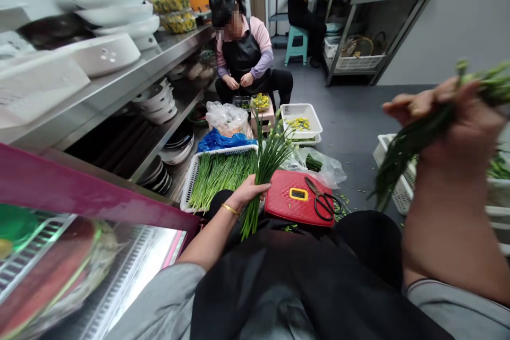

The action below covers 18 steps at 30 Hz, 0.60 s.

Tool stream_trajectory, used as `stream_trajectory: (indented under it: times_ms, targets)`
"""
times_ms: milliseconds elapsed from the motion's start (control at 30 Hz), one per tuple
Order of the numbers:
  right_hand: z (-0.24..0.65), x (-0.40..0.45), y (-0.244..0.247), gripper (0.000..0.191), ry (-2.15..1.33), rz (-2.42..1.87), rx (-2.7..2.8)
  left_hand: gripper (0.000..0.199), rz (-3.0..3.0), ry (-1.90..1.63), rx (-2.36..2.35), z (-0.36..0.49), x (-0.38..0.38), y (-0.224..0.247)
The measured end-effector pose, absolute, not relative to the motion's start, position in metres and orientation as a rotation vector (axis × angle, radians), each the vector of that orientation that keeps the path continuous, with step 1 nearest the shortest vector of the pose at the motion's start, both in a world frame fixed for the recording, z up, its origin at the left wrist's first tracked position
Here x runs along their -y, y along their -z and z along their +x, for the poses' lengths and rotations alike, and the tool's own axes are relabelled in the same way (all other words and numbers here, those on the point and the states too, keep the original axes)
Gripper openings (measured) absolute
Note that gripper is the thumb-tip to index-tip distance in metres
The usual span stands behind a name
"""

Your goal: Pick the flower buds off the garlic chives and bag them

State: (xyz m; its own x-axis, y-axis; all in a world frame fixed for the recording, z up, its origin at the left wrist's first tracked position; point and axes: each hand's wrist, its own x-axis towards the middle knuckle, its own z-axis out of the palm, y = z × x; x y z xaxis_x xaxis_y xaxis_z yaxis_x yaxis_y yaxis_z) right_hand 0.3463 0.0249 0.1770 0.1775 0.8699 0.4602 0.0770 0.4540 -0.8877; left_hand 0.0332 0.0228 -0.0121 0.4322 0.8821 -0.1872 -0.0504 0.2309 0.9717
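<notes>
My left hand (252, 191), with a gold bracelet at the wrist, is wrapped round a bunch of flowering chives (271, 156), buds pointing up and away. Raised at the right, my right hand (458, 111) is closed round a darker green bunch of stems (410, 143), blurred and partly cut off by the frame edge. Between my knees lies a red quilted box (282, 207) with a yellow-framed window. Black-handled scissors (322, 199) rest on its right side. Left of the box, a white basket (186, 191) holds many more chive stems.
A person (247, 48) sits opposite, both hands at small stems above a tub of yellow flowers (260, 101). Steel shelving (179, 50) with dishes runs along the left. White baskets (402, 191) stand right; a plastic bag (332, 170) lies beyond the box. Another person (302, 0) sits behind.
</notes>
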Motion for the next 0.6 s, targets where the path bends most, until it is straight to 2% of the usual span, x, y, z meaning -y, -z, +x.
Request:
stream_trajectory:
  times_ms: [100,200,400,500,600]
  targets:
    - [0.323,-0.034,-0.16,0.056,-1.014,-0.91,1.09,0.042,1.2,-0.784,-0.913,0.035,-0.019,0.013]
    - [0.303,-0.038,-0.137,0.05,-1.149,-0.914,1.106,0.042,1.212,-0.786,-0.926,0.035,-0.016,0.013]
    - [0.255,-0.043,-0.114,0.03,-0.873,-1.077,1.344,0.044,1.25,-0.802,-0.952,0.042,-0.011,0.006]
    - [0.243,-0.05,-0.112,0.02,-0.87,-1.077,1.431,0.046,1.261,-0.779,-0.965,0.044,-0.01,0.007]
    - [0.247,-0.056,-0.116,0.02,-0.829,-1.083,1.366,0.046,1.257,-0.742,-0.961,0.043,-0.011,0.01]
